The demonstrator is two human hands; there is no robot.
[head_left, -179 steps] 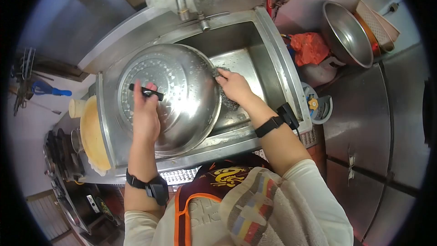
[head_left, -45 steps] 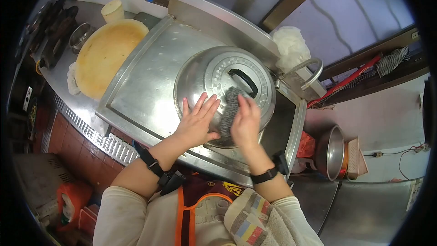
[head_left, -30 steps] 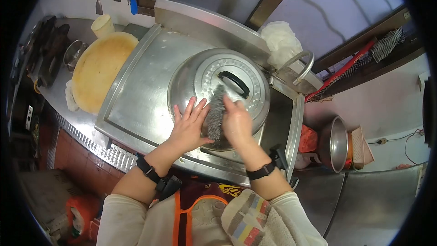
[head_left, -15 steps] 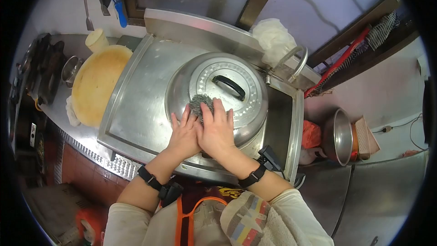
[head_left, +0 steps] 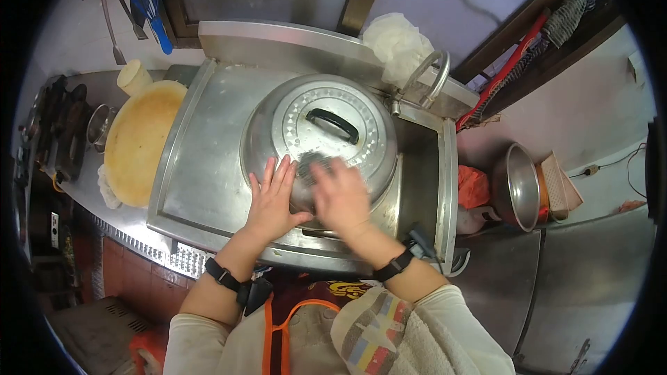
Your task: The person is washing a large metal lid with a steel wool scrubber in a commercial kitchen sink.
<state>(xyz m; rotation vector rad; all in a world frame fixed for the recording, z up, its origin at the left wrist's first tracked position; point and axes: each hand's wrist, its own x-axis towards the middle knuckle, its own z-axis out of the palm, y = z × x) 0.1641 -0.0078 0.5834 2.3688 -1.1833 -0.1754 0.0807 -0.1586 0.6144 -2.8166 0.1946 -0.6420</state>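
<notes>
A large domed steel lid (head_left: 326,104) with a black handle (head_left: 333,124) lies dome up over the sink (head_left: 424,187). My left hand (head_left: 269,198) rests flat on its near left side, fingers spread. My right hand (head_left: 338,196) is blurred with motion and presses a steel wool scrubber (head_left: 309,162) against the near face of the lid, just below the handle. Both wrists wear black bands.
A steel drainboard (head_left: 201,167) lies left of the lid, with a round yellow board (head_left: 139,140) and a cup (head_left: 132,76) beyond it. The faucet (head_left: 425,78) and a white bag (head_left: 397,40) stand behind. A steel bowl (head_left: 520,186) sits at right.
Six seconds ago the lid stood tilted in the sink, held by its handle. It now lies dome up; my right hand has rubbed the scrubber left and back right across it.
</notes>
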